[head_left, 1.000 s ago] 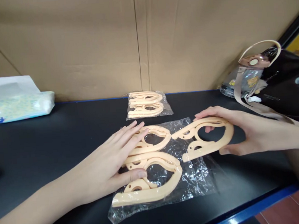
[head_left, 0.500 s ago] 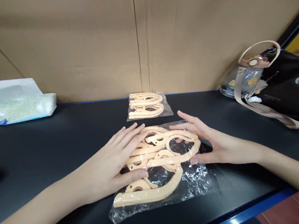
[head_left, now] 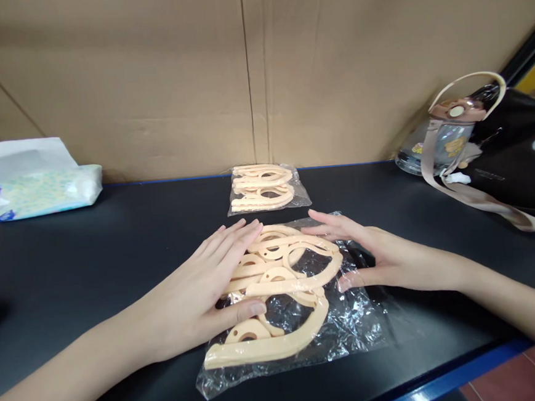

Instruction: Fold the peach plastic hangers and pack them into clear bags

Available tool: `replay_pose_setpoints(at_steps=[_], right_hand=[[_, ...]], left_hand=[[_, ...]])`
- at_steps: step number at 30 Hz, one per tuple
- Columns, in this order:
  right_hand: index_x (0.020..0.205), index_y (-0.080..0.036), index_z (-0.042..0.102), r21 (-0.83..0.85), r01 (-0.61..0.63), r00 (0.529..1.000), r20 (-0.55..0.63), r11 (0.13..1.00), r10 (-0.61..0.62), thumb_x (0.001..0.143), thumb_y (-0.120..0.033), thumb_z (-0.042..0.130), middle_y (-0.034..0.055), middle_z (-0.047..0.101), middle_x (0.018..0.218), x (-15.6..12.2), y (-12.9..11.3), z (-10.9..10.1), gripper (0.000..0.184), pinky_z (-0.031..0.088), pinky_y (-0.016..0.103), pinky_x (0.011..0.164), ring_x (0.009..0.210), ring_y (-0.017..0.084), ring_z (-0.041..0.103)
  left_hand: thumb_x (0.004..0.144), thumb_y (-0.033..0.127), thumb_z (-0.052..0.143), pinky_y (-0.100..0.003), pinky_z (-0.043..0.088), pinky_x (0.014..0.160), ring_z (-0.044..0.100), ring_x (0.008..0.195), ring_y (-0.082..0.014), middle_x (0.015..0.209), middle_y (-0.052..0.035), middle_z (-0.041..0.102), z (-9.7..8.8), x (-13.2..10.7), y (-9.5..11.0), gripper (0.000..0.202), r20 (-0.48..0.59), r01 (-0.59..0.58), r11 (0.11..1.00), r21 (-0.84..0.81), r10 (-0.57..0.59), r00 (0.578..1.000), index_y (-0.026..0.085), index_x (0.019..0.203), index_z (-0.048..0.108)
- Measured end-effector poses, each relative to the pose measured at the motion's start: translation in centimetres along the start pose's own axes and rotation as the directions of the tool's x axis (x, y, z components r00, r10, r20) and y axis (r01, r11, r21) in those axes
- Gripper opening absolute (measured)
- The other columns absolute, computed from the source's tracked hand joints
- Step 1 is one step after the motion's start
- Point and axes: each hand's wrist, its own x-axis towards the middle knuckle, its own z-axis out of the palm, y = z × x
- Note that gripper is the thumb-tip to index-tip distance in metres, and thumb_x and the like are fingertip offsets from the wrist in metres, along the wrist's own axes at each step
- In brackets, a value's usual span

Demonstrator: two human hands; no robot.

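Observation:
Several cream folding clothes hangers (head_left: 297,284) lie flat and overlapping in a clear plastic bag (head_left: 352,333) on the dark table. My left hand (head_left: 209,279) rests over the bag's left part, fingers stretched out and thumb apart, covering the hangers' left ends. At the right side, my right hand (head_left: 368,248) is open, with its thumb near the curved end of a hanger and its fingertips over the bag's upper right. Behind them lies a second clear bag of similar folded hangers (head_left: 261,188), touched by neither hand.
A pack of tissues (head_left: 48,187) lies at the back left. At the back right, a clear water bottle (head_left: 448,137) with a strap leans by a black bag (head_left: 514,156). A cardboard wall (head_left: 156,85) stands behind the table, whose blue edge (head_left: 449,384) shows at lower right.
The upper hangers in the near bag have slid a little left. My right hand's fingers have moved slightly left and down, while my left hand has stayed nearly still.

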Motion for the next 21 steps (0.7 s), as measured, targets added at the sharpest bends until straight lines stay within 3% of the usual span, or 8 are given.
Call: replay_pose_setpoints(at_steps=[6, 15, 21], right_hand=[[0.15, -0.033, 0.034, 0.045, 0.01, 0.993, -0.119, 0.999, -0.004, 0.091, -0.034, 0.066, 0.0048, 0.068, 0.125, 0.0, 0.3, -0.6, 0.068, 0.047, 0.044, 0.105, 0.114, 0.02, 0.064], [0.142, -0.028, 0.045, 0.091, 0.037, 0.985, -0.169, 0.995, -0.021, 0.087, -0.035, 0.071, 0.0058, 0.069, 0.121, 0.7, 0.5, 0.5, 0.061, 0.053, 0.041, 0.094, 0.1, 0.018, 0.065], [0.131, -0.027, 0.055, 0.035, 0.083, 0.959, -0.276, 0.996, -0.07, 0.085, -0.037, 0.073, 0.0031, 0.072, 0.107, 1.5, 0.3, 1.4, 0.051, 0.054, 0.04, 0.089, 0.092, 0.018, 0.065]], left_hand=[[0.1, 0.058, 0.038, -0.051, 0.025, 0.121, 0.023, 0.15, -0.0296, 0.163, -0.0045, 0.028, -0.2, 0.1, 0.1, 0.068, 0.025, 0.03, 0.999, -0.022, -0.029, 0.999, 0.027, 0.158, 0.02], [0.099, 0.057, 0.041, -0.057, 0.022, 0.121, 0.021, 0.151, -0.0313, 0.164, -0.0057, 0.027, -0.2, 0.0, 0.3, 0.069, 0.031, 0.032, 0.996, -0.087, -0.029, 0.999, 0.029, 0.158, 0.019], [0.097, 0.057, 0.046, -0.058, 0.027, 0.119, 0.024, 0.149, -0.0331, 0.162, -0.0056, 0.031, -0.1, 0.2, 0.1, 0.07, 0.012, 0.035, 0.994, -0.106, -0.034, 0.999, 0.031, 0.157, 0.021]])
